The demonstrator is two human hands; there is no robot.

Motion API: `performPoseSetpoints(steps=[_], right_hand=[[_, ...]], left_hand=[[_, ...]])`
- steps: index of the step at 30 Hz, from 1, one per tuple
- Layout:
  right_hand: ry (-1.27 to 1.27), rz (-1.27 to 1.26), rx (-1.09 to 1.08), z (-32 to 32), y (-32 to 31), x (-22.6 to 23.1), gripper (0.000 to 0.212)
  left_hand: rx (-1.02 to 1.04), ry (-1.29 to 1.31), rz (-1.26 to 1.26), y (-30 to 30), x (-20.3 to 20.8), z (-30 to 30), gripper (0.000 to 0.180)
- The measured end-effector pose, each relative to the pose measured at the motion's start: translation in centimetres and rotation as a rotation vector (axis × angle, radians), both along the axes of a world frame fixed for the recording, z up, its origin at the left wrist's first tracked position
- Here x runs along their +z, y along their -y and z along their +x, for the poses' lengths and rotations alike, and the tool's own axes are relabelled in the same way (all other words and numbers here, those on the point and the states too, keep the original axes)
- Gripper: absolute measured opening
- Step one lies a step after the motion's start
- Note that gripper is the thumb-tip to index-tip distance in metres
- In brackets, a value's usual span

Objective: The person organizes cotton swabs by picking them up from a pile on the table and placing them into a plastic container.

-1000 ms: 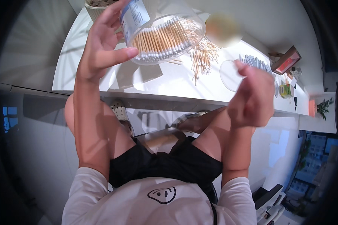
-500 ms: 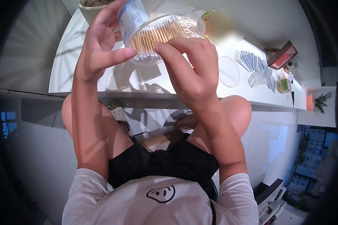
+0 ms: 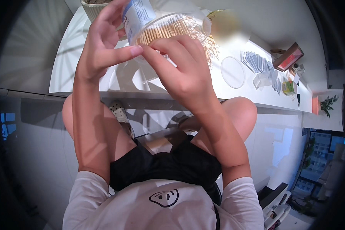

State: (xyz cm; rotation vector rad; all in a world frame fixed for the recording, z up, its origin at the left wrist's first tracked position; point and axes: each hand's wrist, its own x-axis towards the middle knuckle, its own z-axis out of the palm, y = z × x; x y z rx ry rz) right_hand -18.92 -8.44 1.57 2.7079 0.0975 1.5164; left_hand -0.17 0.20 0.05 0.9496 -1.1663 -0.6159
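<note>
A clear round tub [image 3: 139, 14] with a blue-and-white label is tipped on its side above the white table. Wooden cotton swabs [image 3: 166, 28] with white tips fill it in a dense row. My left hand [image 3: 99, 53] is wrapped round the tub's left side, its thumb along the near edge. At the tub's near side, my right hand [image 3: 184, 63] has its thumb and index finger pinched together, close to my left thumb tip. Whatever is between those fingertips is hidden. Past my right hand, loose cotton swabs [image 3: 211, 51] lie in a pile on the table.
To the right lies a clear round lid [image 3: 233, 72]. Beyond are a gold round object [image 3: 220, 23], partly blurred, fanned-out cards [image 3: 255, 61], a clear plastic box [image 3: 261, 79], a green-and-yellow box [image 3: 289, 87] and a frame [image 3: 289, 56]. A ribbed plant pot [image 3: 94, 11] stands at the far left.
My right hand has moved left along the tub, toward my left thumb, uncovering the loose swabs on the table. The tub has shifted only slightly to the right.
</note>
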Motion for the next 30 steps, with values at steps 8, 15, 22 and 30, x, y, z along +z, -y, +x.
performPoseSetpoints(steps=[8,15,22,30], right_hand=[[-0.045,0.011,0.031,-0.1,0.1,-0.9,0.029],[-0.028,0.186,0.049,-4.0,2.5,-1.2,0.031],[-0.173,0.037,0.048,-1.8,0.0,-2.4,0.052],[-0.152,0.116,0.079,-1.0,0.3,-2.5,0.053]], left_hand=[[-0.016,0.011,0.011,0.1,0.3,-0.1,0.105],[-0.002,0.041,0.022,-0.1,0.3,0.7,0.104],[-0.012,0.041,-0.016,0.1,-0.2,0.6,0.103],[0.017,0.028,0.006,0.1,-0.2,0.2,0.104]])
